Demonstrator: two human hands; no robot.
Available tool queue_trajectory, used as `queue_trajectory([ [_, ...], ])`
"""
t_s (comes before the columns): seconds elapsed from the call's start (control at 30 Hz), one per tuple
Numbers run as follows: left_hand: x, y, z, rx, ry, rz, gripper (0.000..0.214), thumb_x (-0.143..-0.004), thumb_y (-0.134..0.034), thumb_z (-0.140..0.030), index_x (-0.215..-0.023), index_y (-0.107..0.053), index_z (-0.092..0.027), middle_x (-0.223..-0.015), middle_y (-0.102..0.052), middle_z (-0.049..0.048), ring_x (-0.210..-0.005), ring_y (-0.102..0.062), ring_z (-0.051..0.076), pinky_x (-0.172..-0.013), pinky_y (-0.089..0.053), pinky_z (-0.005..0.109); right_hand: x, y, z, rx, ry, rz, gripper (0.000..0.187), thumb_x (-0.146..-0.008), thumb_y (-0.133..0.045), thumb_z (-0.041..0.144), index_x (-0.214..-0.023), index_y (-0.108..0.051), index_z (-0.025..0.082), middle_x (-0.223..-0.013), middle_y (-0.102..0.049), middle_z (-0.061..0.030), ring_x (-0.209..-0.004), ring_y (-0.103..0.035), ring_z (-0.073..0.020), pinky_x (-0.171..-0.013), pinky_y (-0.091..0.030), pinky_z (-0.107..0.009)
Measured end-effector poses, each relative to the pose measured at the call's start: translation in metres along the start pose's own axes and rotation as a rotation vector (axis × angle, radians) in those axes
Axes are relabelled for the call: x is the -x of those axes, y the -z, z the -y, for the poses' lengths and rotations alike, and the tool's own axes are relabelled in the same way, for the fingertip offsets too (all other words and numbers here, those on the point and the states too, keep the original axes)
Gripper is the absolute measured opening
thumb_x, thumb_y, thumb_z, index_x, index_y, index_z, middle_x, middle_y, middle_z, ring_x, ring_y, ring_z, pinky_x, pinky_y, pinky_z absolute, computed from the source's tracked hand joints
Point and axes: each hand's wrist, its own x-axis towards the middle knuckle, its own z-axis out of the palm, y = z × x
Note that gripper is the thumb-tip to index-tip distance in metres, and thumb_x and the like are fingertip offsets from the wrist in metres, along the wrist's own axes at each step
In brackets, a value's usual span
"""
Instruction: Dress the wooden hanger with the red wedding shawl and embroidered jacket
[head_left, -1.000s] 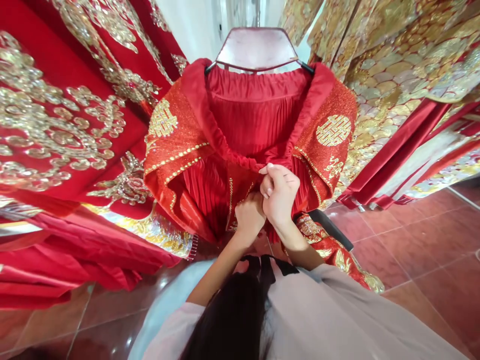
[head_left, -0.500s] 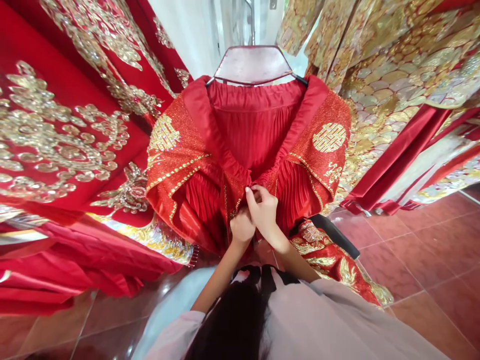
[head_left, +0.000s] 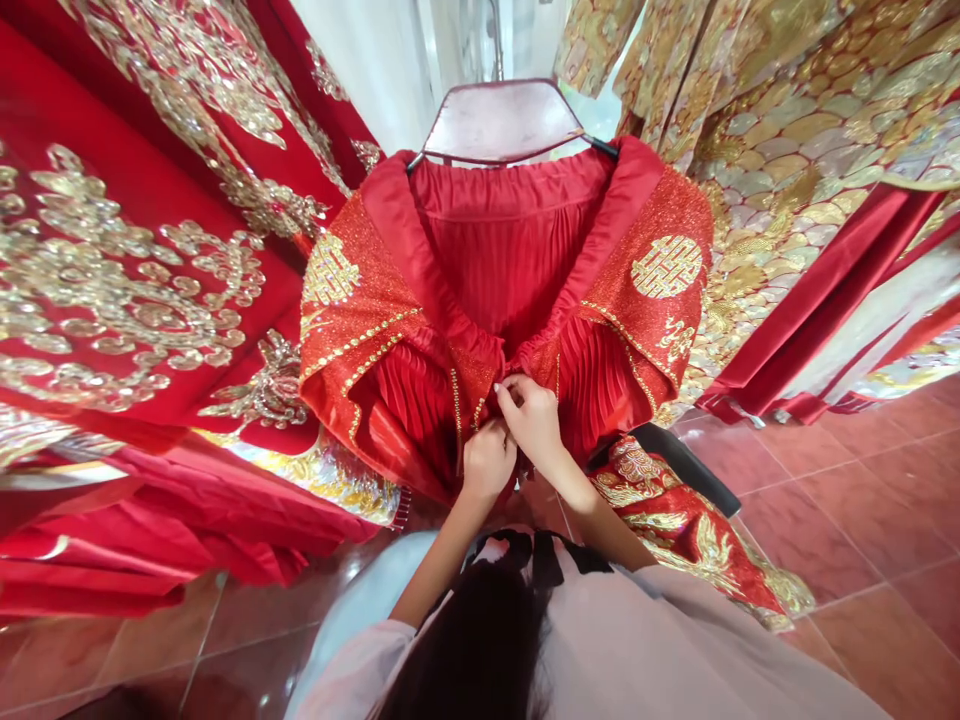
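Note:
A red pleated garment (head_left: 517, 265) with a gathered band, glittery panels and round gold emblems hangs in front of me on a clothes hanger (head_left: 504, 122). My right hand (head_left: 534, 425) pinches the front edges of the garment just below the low point of the band, thumb and forefinger together. Directly beside and below it, my left hand (head_left: 489, 460) is closed in a loose fist against the garment's front. Whatever small piece lies between the fingers is hidden.
Red cloth with beaded gold work (head_left: 142, 280) hangs close on the left. Gold scale-patterned garments (head_left: 780, 180) hang on the right, beside a folded red cloth (head_left: 825, 290). A red and gold embroidered fabric (head_left: 690, 530) and a dark bar (head_left: 690, 470) are low right, above the tiled floor (head_left: 885, 500).
My view has shifted slightly. Both hands stay at the garment's front; the left hand sits a little lower and apart from the gold-trimmed edge, and the right keeps its pinch.

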Motion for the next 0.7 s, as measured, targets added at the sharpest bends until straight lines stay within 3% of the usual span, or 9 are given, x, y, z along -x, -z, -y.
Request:
queue_trajectory([
  [0.1,0.002,-0.003,0.005,0.065,-0.034,-0.033,0.021,-0.085,-0.046,-0.018,-0.087,-0.067,-0.014,-0.086,-0.068,0.0104,-0.078,-0.064,0.020,-0.071,-0.049,0.028,0.001,0.003,0.000,0.025,-0.029,0.022,0.016,-0.079,-0.051,0.025,-0.067,-0.058,0.017,-0.057,-0.058,-0.0001,-0.052,-0.051,-0.0114,-0.059,-0.038,-0.023],
  [0.2,0.000,0.002,0.014,0.135,-0.052,-0.073,0.023,-0.086,-0.046,-0.022,-0.083,-0.067,-0.014,-0.078,-0.067,0.0083,-0.069,-0.063,0.017,-0.067,-0.049,0.026,0.013,0.004,-0.006,0.147,-0.053,0.134,0.015,-0.076,-0.052,0.022,-0.063,-0.057,0.017,-0.055,-0.056,0.0002,-0.051,-0.050,-0.0112,-0.057,-0.036,-0.022],
  [0.37,-0.007,0.029,0.023,0.601,-0.123,-0.337,0.031,-0.088,-0.045,-0.036,-0.094,-0.068,-0.015,-0.098,-0.068,0.0100,-0.094,-0.063,0.020,-0.087,-0.049,0.032,0.048,-0.009,-0.010,0.264,-0.037,0.359,0.013,-0.079,-0.050,0.020,-0.075,-0.061,0.016,-0.063,-0.063,-0.0025,-0.057,-0.055,-0.0129,-0.058,-0.034,-0.022],
  [0.43,-0.008,0.040,0.018,0.745,-0.101,-0.293,0.033,-0.087,-0.049,-0.042,-0.091,-0.069,-0.015,-0.087,-0.068,0.0078,-0.085,-0.064,0.018,-0.081,-0.050,0.030,0.053,-0.011,-0.006,0.286,0.006,0.414,0.014,-0.081,-0.049,0.020,-0.081,-0.063,0.016,-0.069,-0.066,-0.0043,-0.059,-0.057,-0.0139,-0.057,-0.033,-0.022],
  [0.5,-0.009,0.046,0.012,0.822,-0.030,-0.232,0.033,-0.084,-0.056,-0.046,-0.085,-0.068,-0.015,-0.072,-0.063,0.0037,-0.066,-0.059,0.013,-0.066,-0.049,0.023,0.049,-0.004,-0.003,0.228,0.031,0.466,0.015,-0.082,-0.050,0.021,-0.081,-0.064,0.016,-0.068,-0.066,-0.0036,-0.057,-0.056,-0.0132,-0.056,-0.033,-0.022],
  [0.57,-0.008,0.046,0.008,0.899,0.030,-0.258,0.036,-0.080,-0.061,-0.050,-0.081,-0.067,-0.014,-0.062,-0.057,-0.0001,-0.055,-0.052,0.010,-0.056,-0.045,0.020,0.037,0.009,-0.004,0.081,0.036,0.397,0.014,-0.082,-0.052,0.024,-0.081,-0.065,0.017,-0.064,-0.064,-0.0007,-0.053,-0.054,-0.0109,-0.055,-0.034,-0.021],
  [0.7,-0.006,0.040,0.009,0.988,0.067,-0.309,0.042,-0.080,-0.059,-0.055,-0.080,-0.068,-0.014,-0.054,-0.051,-0.0019,-0.054,-0.051,0.009,-0.059,-0.045,0.020,0.000,0.032,-0.014,-0.067,-0.009,-0.073,0.024,-0.078,-0.062,0.034,-0.093,-0.062,0.016,-0.055,-0.053,0.0050,-0.049,-0.048,-0.0089,-0.056,-0.037,-0.020],
])
